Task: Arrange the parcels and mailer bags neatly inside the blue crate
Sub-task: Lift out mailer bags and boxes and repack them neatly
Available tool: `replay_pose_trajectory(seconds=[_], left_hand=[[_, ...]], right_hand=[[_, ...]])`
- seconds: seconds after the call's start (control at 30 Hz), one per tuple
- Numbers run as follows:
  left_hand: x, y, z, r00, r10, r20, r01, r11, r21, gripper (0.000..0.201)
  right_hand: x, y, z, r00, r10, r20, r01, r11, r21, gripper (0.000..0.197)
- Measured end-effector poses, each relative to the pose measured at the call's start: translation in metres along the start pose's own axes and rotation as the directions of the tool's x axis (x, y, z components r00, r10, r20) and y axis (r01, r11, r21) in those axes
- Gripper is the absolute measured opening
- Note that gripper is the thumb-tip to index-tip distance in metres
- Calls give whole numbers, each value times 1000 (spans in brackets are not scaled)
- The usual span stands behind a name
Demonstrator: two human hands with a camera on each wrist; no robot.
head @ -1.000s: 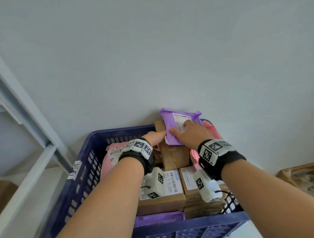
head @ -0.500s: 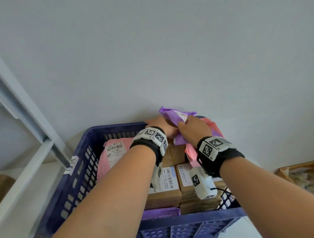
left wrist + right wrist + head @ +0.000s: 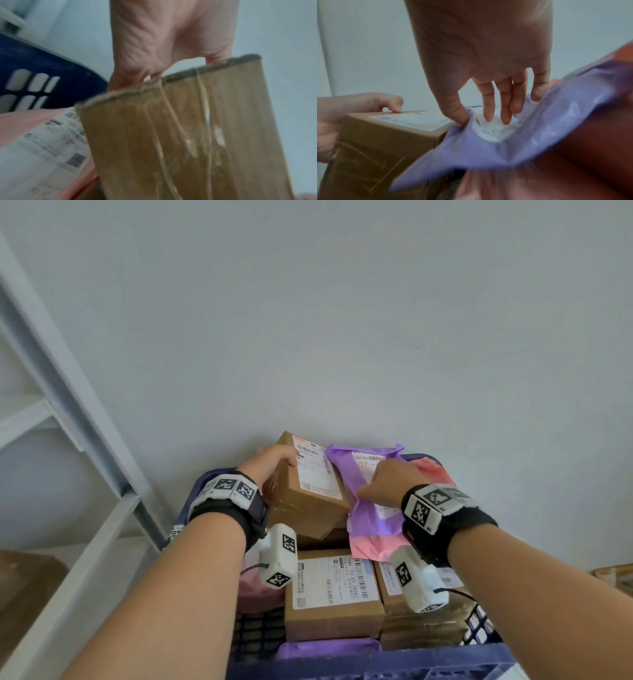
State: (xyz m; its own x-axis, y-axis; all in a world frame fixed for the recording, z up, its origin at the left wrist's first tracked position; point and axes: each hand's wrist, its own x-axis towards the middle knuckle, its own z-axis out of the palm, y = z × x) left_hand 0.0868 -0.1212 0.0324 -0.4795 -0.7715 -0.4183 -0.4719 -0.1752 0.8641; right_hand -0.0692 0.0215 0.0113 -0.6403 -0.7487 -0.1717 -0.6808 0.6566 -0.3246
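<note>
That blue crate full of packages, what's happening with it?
A person is sorting parcels in the blue plastic crate. Their left hand grips a brown cardboard box with a white label, tilted at the back. Their right hand presses a crumpled purple mailer bag beside it, over a pink one.

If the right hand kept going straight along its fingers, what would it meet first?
The right hand already touches the purple plastic mailer bag. Beyond it, probably the pale wall, though depth is unclear.

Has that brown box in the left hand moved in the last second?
Yes. The box has come up from among the parcels and now stands tilted above the crate rim, gripped by the left hand.
</note>
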Motion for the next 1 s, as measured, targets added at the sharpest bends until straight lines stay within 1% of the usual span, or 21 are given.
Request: replay_pose_trajectory(seconds=[0.03, 0.07, 0.1, 0.17, 0.23, 0.3, 0.33, 0.4, 0.43, 0.5, 0.53, 0.57, 0.63, 0.67, 0.7, 0.77, 0.8, 0.83, 0.87, 0.93, 1.0], left_hand=[[-8, -2, -8, 1000, 3, 30, -3, 1000, -27, 44], [-12, -6, -16, 998, 0, 56, 3, 999, -51, 38], [-15, -10, -22, 997, -3, 72, 9, 997, -80, 38], [-18, -13, -33, 997, 21, 73, -9, 989, -150, 48], [-20, -15, -42, 998, 47, 49, -35, 974, -223, 67], [-23, -18, -50, 996, 78, 34, -67, 964, -256, 73], [-26, -20, -54, 996, 83, 34, -71, 962, -264, 68], [-31, -25, -61, 997, 71, 24, -61, 955, -290, 46], [-33, -28, -65, 999, 51, 8, -46, 952, -302, 39], [-35, -35, -76, 1000, 5, 9, -2, 951, -310, 44], [-36, -37, -81, 1000, -9, 13, 13, 949, -315, 48], [-38, -40, -85, 1000, -19, 16, 24, 945, -327, 43], [-42, -43, -91, 1000, -20, 13, 24, 927, -375, 19], [-43, -46, -94, 1000, -19, 9, 21, 913, -408, 12], [-44, -50, -98, 1000, -17, 0, 15, 900, -436, 10], [-47, -59, -107, 999, -34, -10, 26, 890, -455, 14], [-48, -63, -112, 998, -55, -13, 43, 894, -445, 19], [-48, -66, -117, 997, -78, -9, 67, 906, -418, 23], [-48, -70, -122, 994, -110, 3, 103, 923, -370, 29], [-50, -74, -126, 980, -190, 49, 196, 964, -180, 40], [-55, -74, -126, 964, -247, 100, 240, 968, 77, 58]], right_hand=[[0, -6, 0, 1000, -11, -15, 11, 1000, 5, 30], [0, -12, 0, 999, -28, -45, 29, 999, 34, 29], [-2, -19, -1, 995, -51, -84, 57, 996, 73, 27], [-7, -33, -2, 982, -92, -166, 118, 980, 158, 18], [-12, -48, -2, 960, -114, -257, 177, 954, 241, 17], [-14, -61, 2, 934, -139, -328, 239, 927, 288, 15], [-14, -67, 4, 928, -153, -339, 261, 918, 298, 13], [-14, -76, 9, 929, -163, -332, 267, 917, 297, 7], [-13, -78, 11, 936, -166, -309, 250, 933, 258, 7], [-14, -82, 14, 961, -169, -219, 204, 967, 152, 11], [-14, -83, 16, 968, -172, -184, 199, 970, 137, 18], [-13, -86, 18, 968, -186, -170, 212, 965, 152, 23], [-12, -94, 23, 961, -255, -110, 276, 919, 282, 32], [-12, -100, 26, 954, -299, -29, 288, 882, 374, 38], [-15, -106, 29, 940, -333, 69, 263, 841, 472, 45], [-19, -115, 34, 880, -381, 283, 130, 767, 629, 51], [-21, -117, 38, 827, -416, 378, 79, 753, 654, 50], [-22, -119, 41, 771, -451, 450, 63, 756, 651, 47], [-21, -120, 48, 732, -469, 494, 71, 774, 630, 45], [-21, -123, 57, 698, -488, 523, 124, 803, 584, 42], [-19, -123, 63, 633, -521, 573, 153, 809, 567, 41]])
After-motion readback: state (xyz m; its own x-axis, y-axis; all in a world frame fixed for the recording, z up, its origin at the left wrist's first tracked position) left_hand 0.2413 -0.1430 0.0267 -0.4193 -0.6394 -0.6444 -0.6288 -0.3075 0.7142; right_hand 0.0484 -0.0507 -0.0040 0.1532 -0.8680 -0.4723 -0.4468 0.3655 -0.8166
